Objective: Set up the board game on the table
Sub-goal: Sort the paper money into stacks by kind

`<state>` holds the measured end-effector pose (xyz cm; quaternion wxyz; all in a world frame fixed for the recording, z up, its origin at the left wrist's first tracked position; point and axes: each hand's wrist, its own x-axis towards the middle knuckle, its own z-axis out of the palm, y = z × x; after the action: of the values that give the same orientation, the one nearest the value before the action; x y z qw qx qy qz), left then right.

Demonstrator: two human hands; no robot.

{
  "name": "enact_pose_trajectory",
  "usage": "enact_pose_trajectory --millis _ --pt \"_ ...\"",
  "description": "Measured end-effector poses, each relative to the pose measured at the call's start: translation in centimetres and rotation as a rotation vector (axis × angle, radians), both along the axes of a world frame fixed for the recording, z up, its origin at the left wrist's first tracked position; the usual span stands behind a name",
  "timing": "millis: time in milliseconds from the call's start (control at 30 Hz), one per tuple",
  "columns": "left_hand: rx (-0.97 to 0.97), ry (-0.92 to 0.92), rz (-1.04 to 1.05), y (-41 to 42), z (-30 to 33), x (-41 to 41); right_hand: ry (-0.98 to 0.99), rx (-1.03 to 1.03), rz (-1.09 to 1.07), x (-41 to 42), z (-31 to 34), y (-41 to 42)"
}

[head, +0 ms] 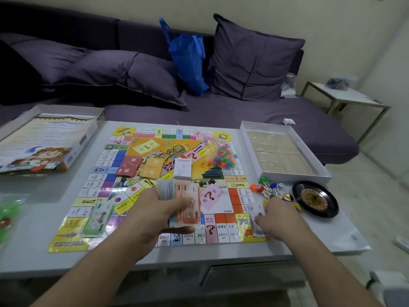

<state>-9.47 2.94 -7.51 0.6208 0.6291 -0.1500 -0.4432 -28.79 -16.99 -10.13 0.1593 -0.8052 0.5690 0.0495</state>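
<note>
Head view: left hand (168, 209) grips a fanned wad of play money (179, 196) over the board's (141, 196) near edge. Right hand (276, 218) pinches one note (256, 216) at the board's right corner, bare desk (321, 235) beyond.

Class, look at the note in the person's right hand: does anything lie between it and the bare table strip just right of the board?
Nothing visible does. The right hand pinches a pale note over the board's near right corner. The loose tokens and the roulette wheel sit farther back on the table.
</note>
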Motion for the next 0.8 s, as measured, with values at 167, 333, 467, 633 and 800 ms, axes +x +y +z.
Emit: enact_pose_trajectory --millis 167,333,467,633,800 --pt "-0.015 0.015 -0.017 0.0 0.1 -0.3 0.136 -0.11 0.028 0.4 1.4 1.4" --pt "-0.047 0.054 -0.048 0.2 0.0 -0.2 -0.383 0.05 0.145 2.4 2.7 3.6" --pt "-0.072 0.093 -0.071 0.2 -0.5 -0.2 -0.874 0.554 0.215 4.4 3.4 6.4" --pt "-0.113 0.17 -0.078 0.5 -0.8 0.1 -0.89 0.443 0.265 6.2 2.6 7.2" --pt "-0.122 0.166 -0.021 0.8 -0.7 0.9 -0.919 0.465 0.226 6.7 2.5 6.6"
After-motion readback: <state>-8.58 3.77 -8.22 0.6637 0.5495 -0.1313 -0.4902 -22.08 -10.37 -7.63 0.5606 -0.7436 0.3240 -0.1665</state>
